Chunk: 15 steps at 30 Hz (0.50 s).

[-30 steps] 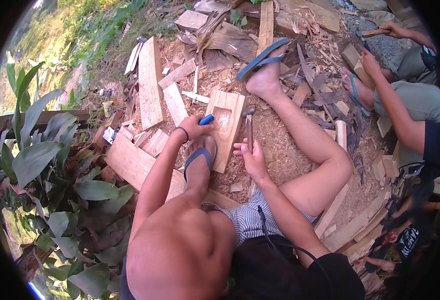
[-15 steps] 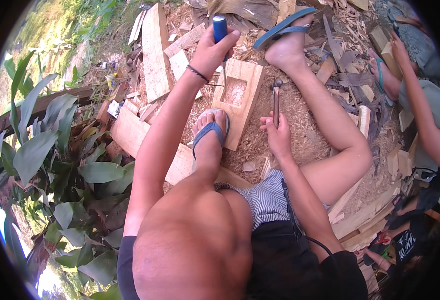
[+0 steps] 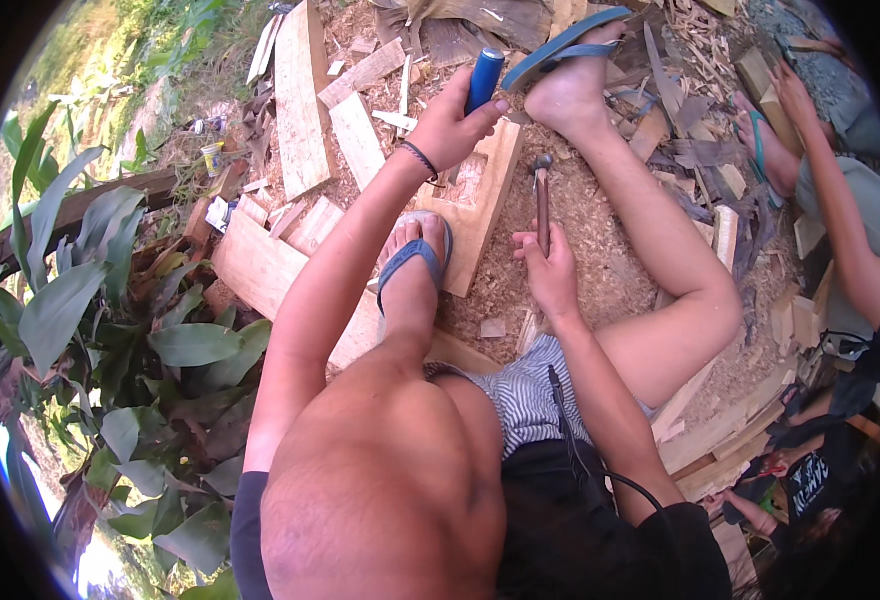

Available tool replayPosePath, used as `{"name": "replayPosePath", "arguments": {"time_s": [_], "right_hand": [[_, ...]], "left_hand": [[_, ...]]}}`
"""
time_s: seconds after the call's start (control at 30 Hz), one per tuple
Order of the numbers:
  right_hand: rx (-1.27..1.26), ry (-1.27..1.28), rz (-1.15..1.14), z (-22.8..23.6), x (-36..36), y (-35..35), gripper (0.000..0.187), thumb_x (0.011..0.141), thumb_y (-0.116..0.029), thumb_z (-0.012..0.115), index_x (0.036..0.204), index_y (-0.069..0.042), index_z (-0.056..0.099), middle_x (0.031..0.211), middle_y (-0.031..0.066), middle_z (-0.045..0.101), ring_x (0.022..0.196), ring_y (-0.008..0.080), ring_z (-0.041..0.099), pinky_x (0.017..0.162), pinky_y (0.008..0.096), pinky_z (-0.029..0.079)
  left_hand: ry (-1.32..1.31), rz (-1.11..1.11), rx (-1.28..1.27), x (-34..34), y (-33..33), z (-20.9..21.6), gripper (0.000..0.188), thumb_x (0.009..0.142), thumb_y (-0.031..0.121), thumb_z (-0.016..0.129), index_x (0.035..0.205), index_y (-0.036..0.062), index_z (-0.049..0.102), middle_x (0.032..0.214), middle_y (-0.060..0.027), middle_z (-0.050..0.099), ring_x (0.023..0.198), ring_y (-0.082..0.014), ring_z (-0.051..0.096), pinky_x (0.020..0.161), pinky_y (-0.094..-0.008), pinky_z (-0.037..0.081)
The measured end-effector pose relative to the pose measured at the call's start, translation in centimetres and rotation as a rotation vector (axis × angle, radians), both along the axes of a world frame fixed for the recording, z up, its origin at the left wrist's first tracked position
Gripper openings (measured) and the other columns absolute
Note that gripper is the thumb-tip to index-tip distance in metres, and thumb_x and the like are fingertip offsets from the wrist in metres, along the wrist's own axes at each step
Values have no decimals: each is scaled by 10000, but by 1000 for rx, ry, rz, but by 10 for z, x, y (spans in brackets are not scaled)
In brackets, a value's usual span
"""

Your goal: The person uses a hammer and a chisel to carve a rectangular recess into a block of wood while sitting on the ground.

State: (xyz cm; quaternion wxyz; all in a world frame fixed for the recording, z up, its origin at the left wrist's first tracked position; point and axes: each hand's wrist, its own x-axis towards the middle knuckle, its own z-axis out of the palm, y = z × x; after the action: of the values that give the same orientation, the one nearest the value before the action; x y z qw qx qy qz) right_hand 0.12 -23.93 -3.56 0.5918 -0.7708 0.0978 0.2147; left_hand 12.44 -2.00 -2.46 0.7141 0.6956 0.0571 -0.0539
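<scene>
My left hand (image 3: pixel 447 125) is closed around the blue handle of a chisel (image 3: pixel 485 80), held up over the far end of a wooden block (image 3: pixel 480 235). The chisel's blade is hidden behind the hand. A rectangular recess (image 3: pixel 468 182) is cut into the block, partly covered by my wrist. My left foot (image 3: pixel 412 255), in a blue flip-flop, presses on the block's left side. My right hand (image 3: pixel 550 265) grips the wooden handle of a hammer (image 3: pixel 543 200), its small metal head pointing away from me, to the right of the block and apart from it.
Planks (image 3: pixel 300 110) and offcuts lie at the far left. Sawdust and chips (image 3: pixel 600 240) cover the ground. Leafy plants (image 3: pixel 140 330) crowd the left side. Another person's arm (image 3: pixel 840 190) and foot are at the right; more boards (image 3: pixel 730 430) lie at lower right.
My left hand has shifted right with the chisel and now covers part of the recess; the handle leans more to the right. My right hand still holds the hammer, barely moved.
</scene>
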Motion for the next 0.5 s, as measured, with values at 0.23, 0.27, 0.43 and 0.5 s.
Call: {"name": "replayPosePath", "arguments": {"time_s": [0.23, 0.27, 0.43, 0.5], "right_hand": [[-5, -37, 32, 14, 6, 0, 260, 985, -127, 528, 1201, 17, 515, 947, 98, 688, 711, 128, 650, 641, 261, 515], [-6, -80, 58, 27, 20, -5, 278, 992, -148, 525, 1219, 13, 513, 945, 96, 687, 689, 125, 647, 621, 255, 512], [-115, -271, 112, 112, 121, -1, 372, 1032, -288, 471, 1330, -67, 500, 769, -17, 560, 521, 28, 492, 420, 182, 372], [-290, -260, 327, 140, 159, 2, 362, 1033, -284, 469, 1339, -91, 497, 741, -33, 529, 506, 18, 453, 406, 175, 335]], "left_hand": [[74, -119, 310, 11, 1, 7, 479, 869, 249, 752, 1240, 78, 502, 873, -22, 640, 721, -85, 611, 612, -250, 514], [73, -145, 342, 16, -1, 12, 502, 861, 265, 759, 1257, 82, 510, 885, -29, 658, 733, -87, 620, 618, -257, 518], [93, -144, 358, 23, -1, 1, 603, 847, 326, 765, 1348, 110, 508, 926, -58, 695, 784, -106, 668, 655, -269, 538], [135, -158, 396, 24, 3, 5, 609, 840, 332, 770, 1343, 107, 509, 922, -62, 697, 774, -111, 673, 652, -273, 540]]}}
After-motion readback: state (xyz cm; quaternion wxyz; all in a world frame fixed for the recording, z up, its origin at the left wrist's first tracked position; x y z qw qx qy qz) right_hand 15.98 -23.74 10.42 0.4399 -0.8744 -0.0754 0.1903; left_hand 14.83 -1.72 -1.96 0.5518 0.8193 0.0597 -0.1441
